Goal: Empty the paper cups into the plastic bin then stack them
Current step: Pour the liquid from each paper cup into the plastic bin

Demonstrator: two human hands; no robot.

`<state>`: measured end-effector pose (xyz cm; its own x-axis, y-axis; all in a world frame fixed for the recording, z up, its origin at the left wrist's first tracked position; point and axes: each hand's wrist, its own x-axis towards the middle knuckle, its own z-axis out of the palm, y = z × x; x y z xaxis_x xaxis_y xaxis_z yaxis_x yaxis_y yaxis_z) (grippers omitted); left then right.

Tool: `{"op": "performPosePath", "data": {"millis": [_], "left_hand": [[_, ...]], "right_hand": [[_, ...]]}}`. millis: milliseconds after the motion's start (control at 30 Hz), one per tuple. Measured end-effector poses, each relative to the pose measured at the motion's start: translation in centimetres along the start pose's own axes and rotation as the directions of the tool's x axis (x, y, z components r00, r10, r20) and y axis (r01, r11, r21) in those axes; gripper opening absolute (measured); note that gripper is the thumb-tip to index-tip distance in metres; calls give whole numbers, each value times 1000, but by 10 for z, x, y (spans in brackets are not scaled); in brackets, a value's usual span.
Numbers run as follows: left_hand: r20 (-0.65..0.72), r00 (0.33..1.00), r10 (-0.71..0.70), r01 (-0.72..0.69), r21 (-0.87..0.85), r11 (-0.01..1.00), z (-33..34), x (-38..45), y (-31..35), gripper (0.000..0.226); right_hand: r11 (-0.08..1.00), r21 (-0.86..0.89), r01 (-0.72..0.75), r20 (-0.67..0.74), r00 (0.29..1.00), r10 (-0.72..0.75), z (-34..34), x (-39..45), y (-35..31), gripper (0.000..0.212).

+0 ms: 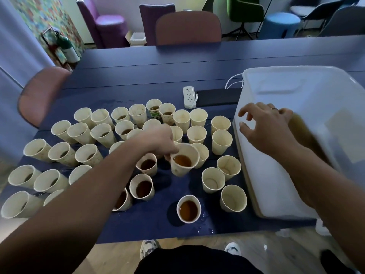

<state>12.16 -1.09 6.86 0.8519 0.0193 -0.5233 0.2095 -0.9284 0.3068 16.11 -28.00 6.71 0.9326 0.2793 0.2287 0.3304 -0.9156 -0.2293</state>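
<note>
Many cream paper cups (pixel 214 182) stand on the dark blue table (pixel 150 80). Some are empty and several hold brown liquid. My left hand (pixel 160 141) grips one cup (pixel 182 160) with brown liquid by its rim, in the middle of the group and slightly tilted. A full cup (pixel 188 209) stands alone near the front edge. The translucent white plastic bin (pixel 280 184) sits at the right, with brown liquid showing inside. My right hand (pixel 264 125) hovers over the bin's left wall with fingers spread and nothing in it.
A white power strip (pixel 189 96) and a black flat object (pixel 217 96) lie behind the cups, with a white cable (pixel 234 82) beside the bin. Chairs (pixel 187 28) stand around the table. Wet spots mark the table near the front cups.
</note>
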Motion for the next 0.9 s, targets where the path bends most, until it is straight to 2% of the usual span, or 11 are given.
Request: {"op": "performPosePath", "data": {"millis": [133,267,333,467,567,667,800,900], "left_hand": [[-74,996,44,-55,-164,985,-33,-16,32,22],[-156,979,129,-168,-271,948,-56,-25,68,24],[-201,967,157,-214,-304,928,-64,-26,84,26],[-276,932,235,-321,-330,888,-71,-25,116,27],[-328,900,288,-395,-331,857,-69,-24,139,29],[-321,882,345,-455,-389,801,-64,-23,158,33],[-310,862,400,-505,-464,728,-52,-17,171,43],[-349,835,426,-544,-403,736,-35,-5,174,36]], "right_hand": [[992,122,24,47,998,-30,-4,-11,-6,25],[953,300,42,171,981,-97,-7,-20,-6,55],[913,404,54,186,973,-140,-9,-22,-4,69],[819,572,-44,136,990,-42,-18,-25,-4,88],[733,677,-58,-10,996,88,-22,-26,1,87],[706,704,-78,-85,978,193,-31,-27,12,82],[745,656,-119,-111,961,252,-47,-36,37,71],[802,576,-156,-109,958,265,-60,-43,59,66]]}}
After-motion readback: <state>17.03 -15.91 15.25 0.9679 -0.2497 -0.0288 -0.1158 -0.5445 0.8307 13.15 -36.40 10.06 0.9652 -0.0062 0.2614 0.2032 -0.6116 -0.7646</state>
